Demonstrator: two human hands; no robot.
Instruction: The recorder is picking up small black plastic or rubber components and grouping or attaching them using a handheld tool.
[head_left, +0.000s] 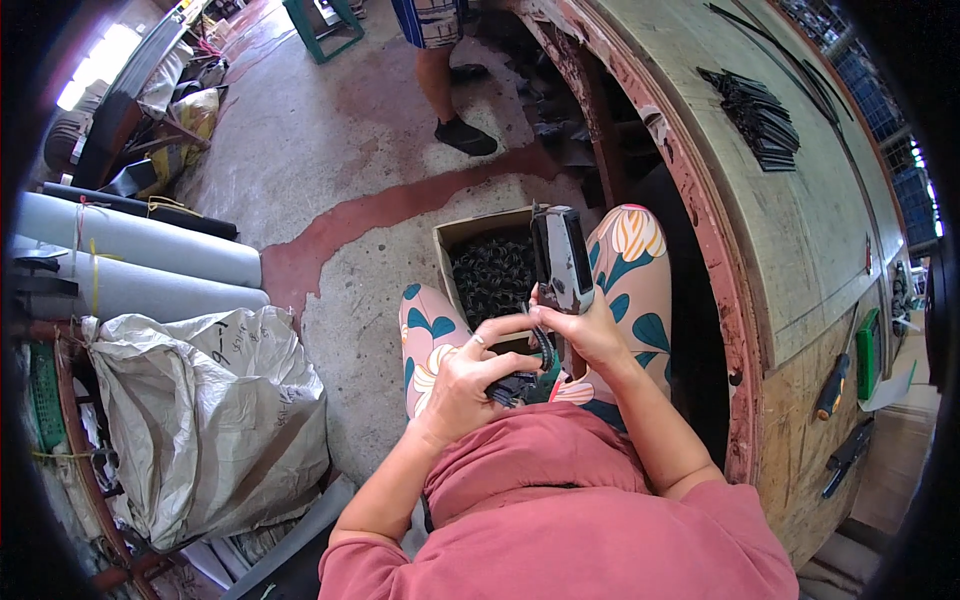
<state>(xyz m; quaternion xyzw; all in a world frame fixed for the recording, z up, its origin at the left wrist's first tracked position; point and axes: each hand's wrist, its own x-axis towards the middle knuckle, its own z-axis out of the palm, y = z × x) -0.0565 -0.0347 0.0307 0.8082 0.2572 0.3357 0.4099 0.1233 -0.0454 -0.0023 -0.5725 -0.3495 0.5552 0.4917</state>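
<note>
In my lap, both hands work close together. My right hand is closed around the lower end of a grey and black tool shaped like a stapler, which points up and away from me. My left hand is just beside it, its thumb and fingers bent around a curved black strip. The strip reaches up toward the right fingertips; where it ends is hidden. Beneath the left hand lie more dark pieces, partly covered. Between my knees stands a cardboard box full of small curled black pieces.
A workbench runs along my right, with a pile of black strips on it. A screwdriver hangs at its side. On the left are grey rolls and a white woven sack. Another person's leg stands ahead.
</note>
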